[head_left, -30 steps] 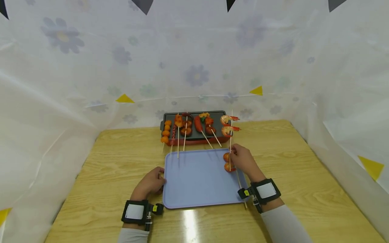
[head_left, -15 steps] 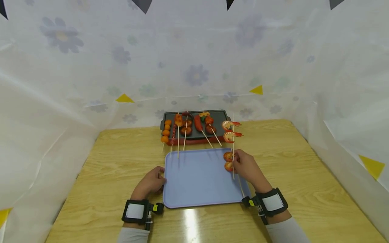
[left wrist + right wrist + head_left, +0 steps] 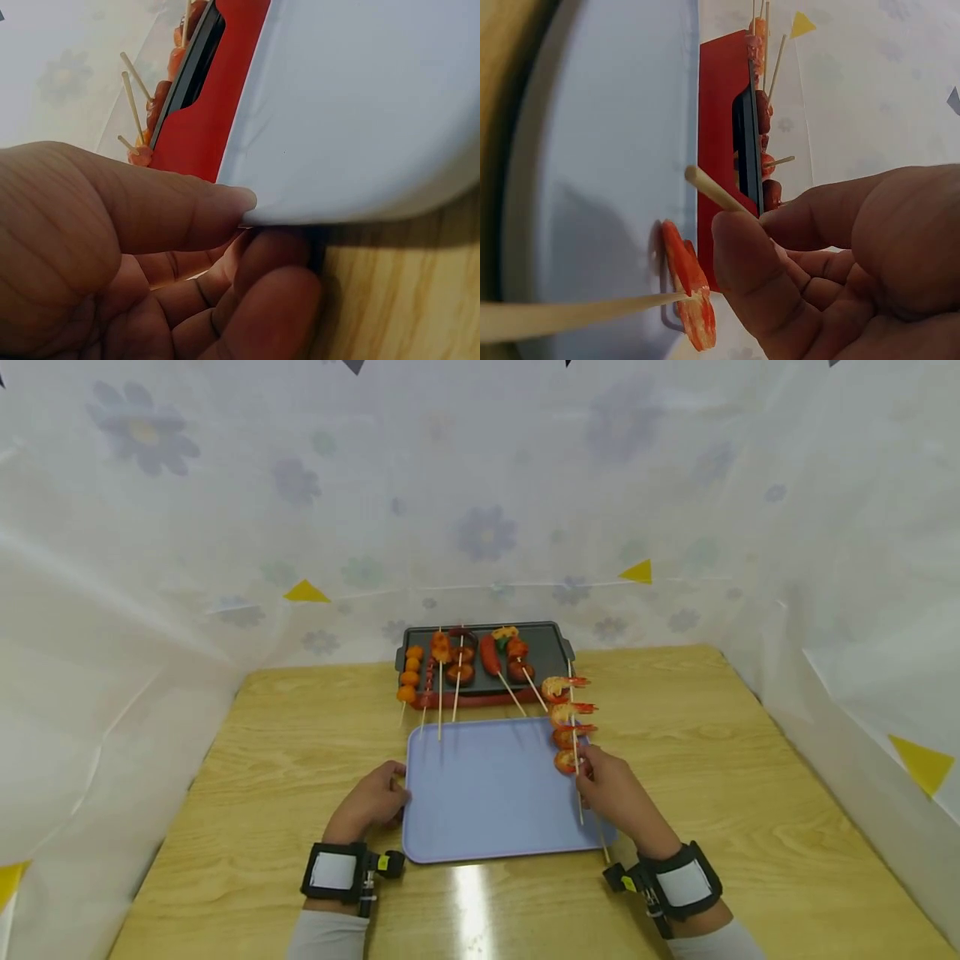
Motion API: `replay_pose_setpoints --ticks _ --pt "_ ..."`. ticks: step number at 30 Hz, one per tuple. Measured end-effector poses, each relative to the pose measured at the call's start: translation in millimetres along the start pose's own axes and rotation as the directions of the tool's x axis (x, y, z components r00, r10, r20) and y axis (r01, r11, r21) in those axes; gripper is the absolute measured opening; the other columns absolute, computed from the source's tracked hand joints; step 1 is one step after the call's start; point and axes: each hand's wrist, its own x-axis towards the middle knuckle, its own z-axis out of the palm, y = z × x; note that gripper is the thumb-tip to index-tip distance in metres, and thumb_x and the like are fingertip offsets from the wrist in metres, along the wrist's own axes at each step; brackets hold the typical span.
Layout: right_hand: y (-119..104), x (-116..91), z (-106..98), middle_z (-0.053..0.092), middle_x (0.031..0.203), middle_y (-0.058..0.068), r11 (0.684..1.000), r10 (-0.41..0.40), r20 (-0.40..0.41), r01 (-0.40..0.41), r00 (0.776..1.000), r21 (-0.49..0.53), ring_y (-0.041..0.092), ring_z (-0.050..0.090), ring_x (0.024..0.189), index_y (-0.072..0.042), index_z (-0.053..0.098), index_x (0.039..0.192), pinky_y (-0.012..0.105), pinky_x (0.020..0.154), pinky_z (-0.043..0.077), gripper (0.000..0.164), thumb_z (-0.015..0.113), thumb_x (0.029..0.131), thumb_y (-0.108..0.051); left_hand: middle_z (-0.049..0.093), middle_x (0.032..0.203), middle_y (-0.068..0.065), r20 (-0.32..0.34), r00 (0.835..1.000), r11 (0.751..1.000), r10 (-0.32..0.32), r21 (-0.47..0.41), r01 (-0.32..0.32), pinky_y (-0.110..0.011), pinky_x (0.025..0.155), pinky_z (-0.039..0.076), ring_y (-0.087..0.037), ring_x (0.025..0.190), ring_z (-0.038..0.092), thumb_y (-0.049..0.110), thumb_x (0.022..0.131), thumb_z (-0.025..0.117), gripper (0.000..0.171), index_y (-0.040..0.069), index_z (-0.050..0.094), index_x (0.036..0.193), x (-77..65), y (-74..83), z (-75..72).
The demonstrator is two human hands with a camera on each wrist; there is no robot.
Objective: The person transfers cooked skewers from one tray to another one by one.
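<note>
My right hand (image 3: 617,789) pinches the stick of a shrimp skewer (image 3: 566,714) between thumb and fingers; the stick's end (image 3: 712,187) pokes out in the right wrist view. Its two shrimps point away from me, over the gap between grill and tray. Under it, a second shrimp skewer (image 3: 566,762) lies along the right side of the pale blue tray (image 3: 487,793), its stick crossing the near right corner. At the tray's left edge, my left hand (image 3: 371,797) grips the rim, thumb (image 3: 217,210) on top and curled fingers below.
Behind the tray stands a black-topped grill (image 3: 544,643) with a red front (image 3: 217,120). Several skewers lie on it, including orange balls (image 3: 409,677), a sausage (image 3: 490,655) and round brown pieces (image 3: 461,673). Some sticks overhang its near edge. A wooden table (image 3: 300,718) supports everything.
My right hand has drawn the held shrimp skewer nearer to me, bringing its shrimps down beside those on the tray. My left hand stays on the rim. The head view has tilted slightly down.
</note>
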Motion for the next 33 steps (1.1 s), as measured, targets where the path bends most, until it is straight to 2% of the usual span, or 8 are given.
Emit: replay_pose_setpoints --ticks 5,15,21,28,33 --pt "-2 -7 3 0.057 0.077 0.006 1.000 0.023 0.017 -0.023 1.000 -0.005 0.015 0.059 0.057 0.008 0.051 0.131 0.031 0.048 0.046 0.038 0.056 0.094 -0.001 0.057 0.083 -0.011 0.002 1.000 1.000 0.004 0.005 -0.004 -0.031 0.056 0.046 -0.022 0.065 0.056 0.004 0.094 0.058 0.040 -0.001 0.047 0.133 1.0 0.4 -0.4" --pt "0 -22 13 0.056 0.076 0.003 1.000 0.007 0.049 -0.008 0.999 0.007 0.014 0.056 0.056 0.009 0.054 0.129 0.028 0.047 0.043 0.036 0.057 0.093 0.003 0.058 0.084 -0.011 0.006 1.000 1.000 -0.005 -0.009 0.006 -0.031 0.057 0.047 -0.022 0.067 0.057 0.005 0.095 0.058 0.042 -0.001 0.047 0.134 0.9 0.5 -0.7" --pt "1 -21 19 0.056 0.072 0.002 1.000 0.011 0.056 -0.010 0.998 -0.009 0.013 0.056 0.054 0.006 0.059 0.118 0.028 0.047 0.044 0.026 0.059 0.091 0.003 0.057 0.084 -0.011 0.007 1.000 1.000 0.008 -0.012 -0.008 -0.032 0.057 0.047 -0.022 0.067 0.057 0.004 0.095 0.057 0.040 -0.001 0.048 0.133 -0.7 -0.5 0.2" --pt "2 -20 23 0.057 0.071 0.001 1.000 0.000 0.083 0.001 0.997 -0.018 0.013 0.055 0.053 0.007 0.061 0.118 0.029 0.047 0.044 0.028 0.060 0.091 0.004 0.057 0.084 -0.011 0.011 1.000 1.000 0.014 -0.010 -0.014 -0.032 0.057 0.047 -0.022 0.067 0.057 0.004 0.095 0.057 0.040 -0.002 0.048 0.133 -1.7 -0.2 -0.1" --pt "0 -19 25 0.055 0.068 0.001 0.999 -0.005 0.097 0.009 0.995 -0.049 0.013 0.054 0.054 0.006 0.063 0.110 0.029 0.048 0.044 0.020 0.061 0.090 0.003 0.058 0.085 -0.011 0.013 1.000 1.000 0.016 -0.012 -0.016 -0.032 0.057 0.047 -0.022 0.068 0.058 0.005 0.095 0.057 0.040 -0.001 0.048 0.133 -0.9 0.1 -1.1"
